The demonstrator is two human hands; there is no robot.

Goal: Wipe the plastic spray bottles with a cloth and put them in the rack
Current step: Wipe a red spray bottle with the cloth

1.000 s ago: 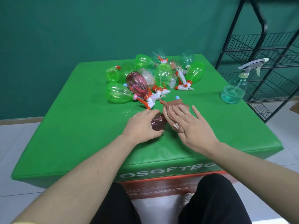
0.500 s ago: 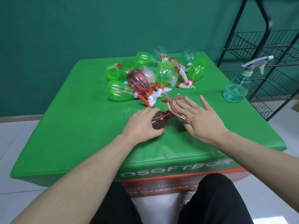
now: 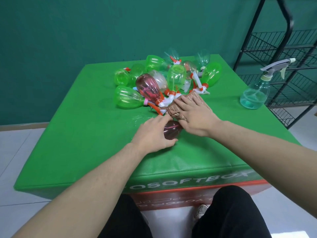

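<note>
A person seated at the near edge of a green padded table (image 3: 85,126) worked on a dark red spray bottle (image 3: 171,130) that lay on its side near the middle of the tabletop. The left hand (image 3: 152,134) reached in from the near left with its forearm stretched diagonally across the table edge, the fingers curled over the bottle's rounded body and the thumb tucked along its near side, gripping it. The right hand (image 3: 195,115) came in from the near right, wrist bent slightly, fingers straight and spread flat, pressing a brown cloth (image 3: 187,100) down over the bottle's far end; whether the thumb pinched the cloth could not be told. The cloth hid the bottle's neck and spray head.

Just beyond the hands, a heap of spray bottles (image 3: 164,78), mostly green, some clear and one dark red, lay jumbled at the far middle of the table, their orange-and-white trigger heads pointing every way. At the table's right edge a clear spray bottle (image 3: 255,95) with a grey trigger stood upright, holding bluish liquid. To the far right, off the table, stood a black wire rack (image 3: 291,48) against the teal wall.
</note>
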